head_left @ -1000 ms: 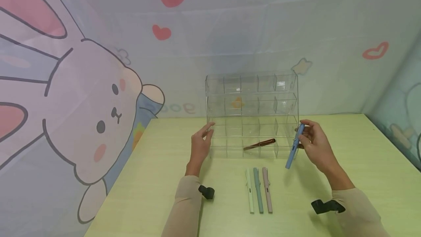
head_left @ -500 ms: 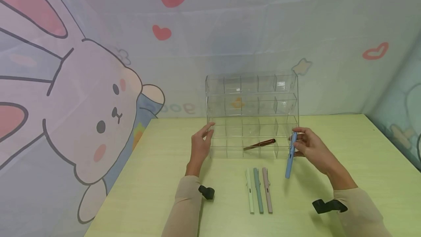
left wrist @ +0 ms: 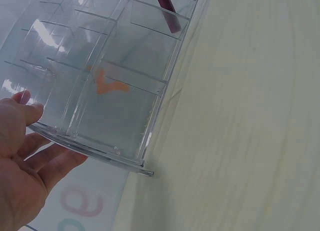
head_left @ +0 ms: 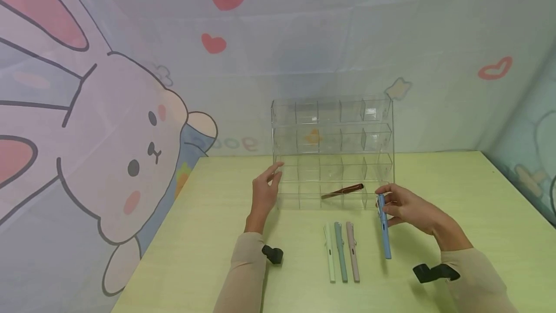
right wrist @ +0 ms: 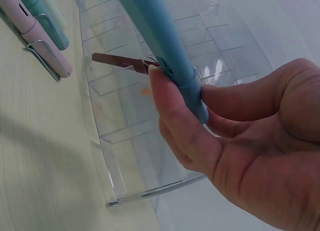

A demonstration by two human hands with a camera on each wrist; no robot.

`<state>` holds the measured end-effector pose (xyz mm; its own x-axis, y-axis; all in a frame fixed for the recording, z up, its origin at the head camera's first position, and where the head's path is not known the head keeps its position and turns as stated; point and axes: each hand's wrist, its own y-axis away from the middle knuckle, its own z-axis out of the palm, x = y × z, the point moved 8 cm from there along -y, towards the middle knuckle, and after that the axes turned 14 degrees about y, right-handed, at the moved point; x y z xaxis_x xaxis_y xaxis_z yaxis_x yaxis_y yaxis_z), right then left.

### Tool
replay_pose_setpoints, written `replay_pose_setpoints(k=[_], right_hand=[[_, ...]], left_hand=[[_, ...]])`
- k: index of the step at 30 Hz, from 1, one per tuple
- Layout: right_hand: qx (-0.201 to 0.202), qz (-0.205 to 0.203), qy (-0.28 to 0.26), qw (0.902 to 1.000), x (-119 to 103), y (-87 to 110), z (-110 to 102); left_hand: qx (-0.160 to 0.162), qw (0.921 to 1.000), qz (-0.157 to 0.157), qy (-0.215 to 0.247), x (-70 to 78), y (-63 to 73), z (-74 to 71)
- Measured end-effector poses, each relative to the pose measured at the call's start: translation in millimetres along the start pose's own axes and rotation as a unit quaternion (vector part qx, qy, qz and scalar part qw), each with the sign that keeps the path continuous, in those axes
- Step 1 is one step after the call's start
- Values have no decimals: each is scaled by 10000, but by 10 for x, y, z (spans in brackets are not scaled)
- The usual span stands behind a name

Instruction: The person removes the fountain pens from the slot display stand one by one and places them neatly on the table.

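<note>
My right hand (head_left: 410,210) pinches a blue pen (head_left: 384,231) by its capped upper part, in front of the right end of a clear plastic rack (head_left: 332,173). In the right wrist view the thumb and fingers (right wrist: 172,108) close round the blue pen (right wrist: 155,31). My left hand (head_left: 265,192) grips the rack's left side panel, thumb over its front and fingers along the outside, as the left wrist view shows. A dark red-brown pen (head_left: 343,191) lies slanted in the rack's lowest tier. Pale green (head_left: 330,252), teal (head_left: 341,252) and dusty pink (head_left: 354,252) pens lie side by side on the table.
The rack rises in several tiers with thin dividers and stands near the back of the pale yellow-green table (head_left: 200,255). Behind it hangs a cloth backdrop (head_left: 330,28) printed with a rabbit and hearts. Black wrist mounts (head_left: 436,273) stick out from both sleeves.
My right hand has come down and left with the blue pen, from beside the rack toward its front, and the pen's lower end now swings slightly right. The left hand stays put.
</note>
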<state>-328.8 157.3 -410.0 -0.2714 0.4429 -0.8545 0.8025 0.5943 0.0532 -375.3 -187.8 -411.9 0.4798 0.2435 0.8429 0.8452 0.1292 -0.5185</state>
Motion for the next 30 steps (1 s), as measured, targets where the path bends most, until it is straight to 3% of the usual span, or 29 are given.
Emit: replay_pose_setpoints(k=[7,17,30], right_hand=[[-671,300,-16,9973,72,31,138],[-1184,687,-49,9906,220,39,303],[-919,1184,2,9887,425,-46,445]], left_hand=[[-9,10000,-14,-3,4,-20,-3],[-19,10000,0,30,6,-14,-5],[13,9999,40,108,11,-1,-1]])
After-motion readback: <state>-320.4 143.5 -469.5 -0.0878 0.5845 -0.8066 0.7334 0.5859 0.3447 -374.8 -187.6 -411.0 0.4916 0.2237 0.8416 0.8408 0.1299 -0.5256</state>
